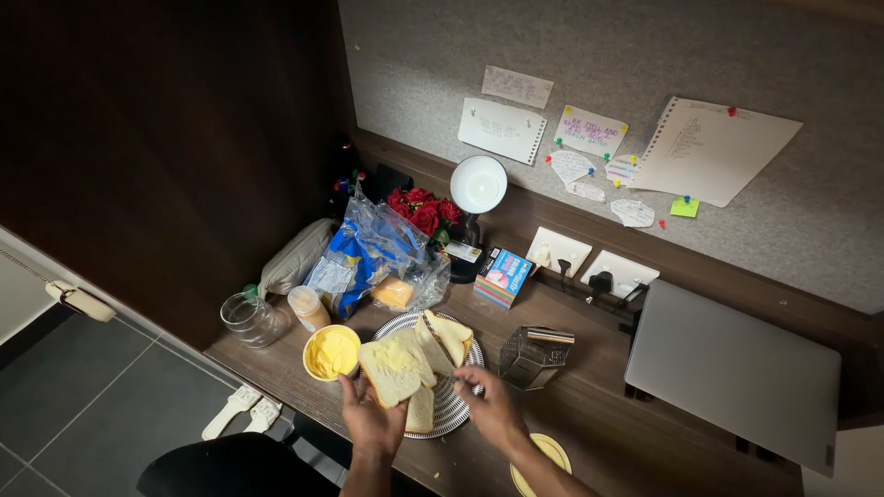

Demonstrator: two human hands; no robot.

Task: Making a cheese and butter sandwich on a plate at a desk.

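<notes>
Nearest, at 6 o'clock: the person's dark-clad lap, below the worktop point(589, 405) front edge, which runs on a slant from lower right up to the left corner.

Left hand point(368, 414): fingers clamped on a buttered bread slice point(391, 368), held tilted over the near left rim of the striped plate point(460, 410).

Right hand point(493, 410): fingers closed on the handle of a knife point(447, 354); its blade lies across the bread on the plate toward 11 o'clock.

Striped plate: sits just inside the front edge, bearing further slices point(447, 336); one slice point(421, 410) juts toward the near rim.

Yellow lid point(548, 451): at 5 o'clock of the right hand, partly hidden by the forearm, close to the front edge.

Yellow butter tub point(331, 352): open, touching the plate at its 9 o'clock.

Metal grater point(534, 357): at 3 o'clock of the plate, just beside it; bare wood lies beyond it to the right.

Glass jar point(249, 319) and small capped bottle point(308, 308): at 10 o'clock, near the worktop's left end.

Closed grey laptop point(732, 373): at 3 o'clock, well apart, filling the right end.

Crinkled bread bag point(373, 253), with a block of cheese point(394, 293) against it: at 12 o'clock of the tub, crowding the back.

Small colourful box point(504, 274), round lamp point(478, 189), red roses point(424, 212): along the rear ledge.

Wall sockets point(589, 262), with plugs, then the pinboard point(589, 64) with pinned paper notes: farthest, at 12 to 2 o'clock.

Grey tiled floor point(83, 405): open at 8 o'clock, left of the worktop.
</notes>
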